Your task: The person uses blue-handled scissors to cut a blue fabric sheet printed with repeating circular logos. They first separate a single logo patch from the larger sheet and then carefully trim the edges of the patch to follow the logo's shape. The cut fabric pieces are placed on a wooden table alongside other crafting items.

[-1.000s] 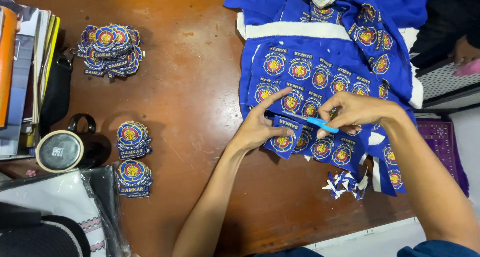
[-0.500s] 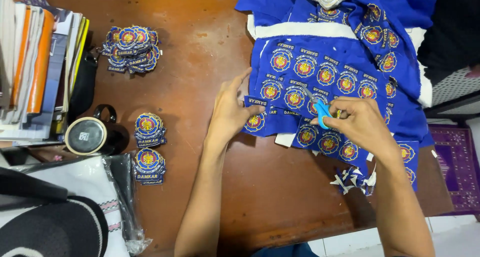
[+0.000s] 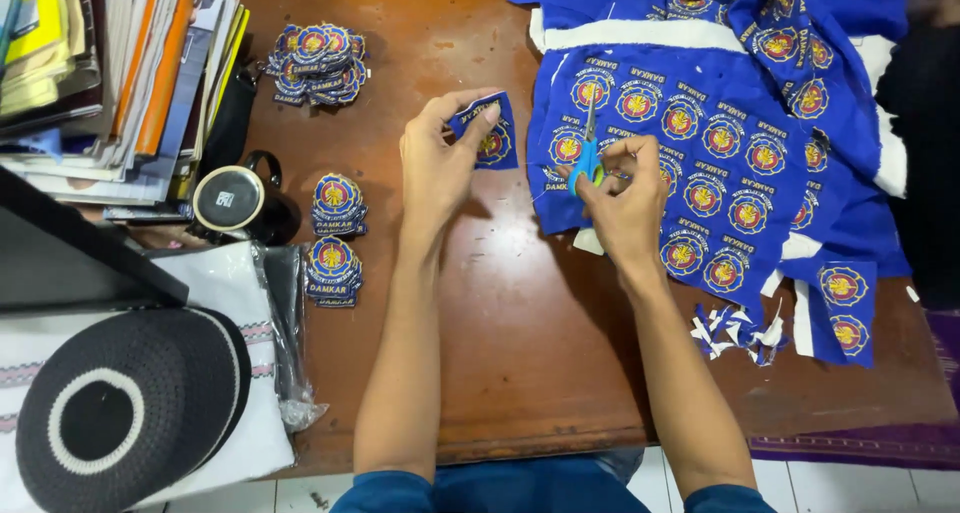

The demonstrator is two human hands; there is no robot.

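Pinched in the left hand (image 3: 438,163) is a cut blue embroidered round-crest patch (image 3: 487,133), raised over the brown wooden bench (image 3: 520,313); the right hand (image 3: 625,203) grips blue-handled scissors (image 3: 588,153) over the blue patch-printed cloth sheet (image 3: 720,163).

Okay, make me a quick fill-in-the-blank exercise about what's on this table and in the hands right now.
1. The left hand holds a single cut-out ____.
2. The right hand grips small scissors with ____ handles.
3. The sheet of uncut patches is ____ cloth.
4. The round cap at lower left is black with a ____ ring.

Missing words: patch; blue; blue; white
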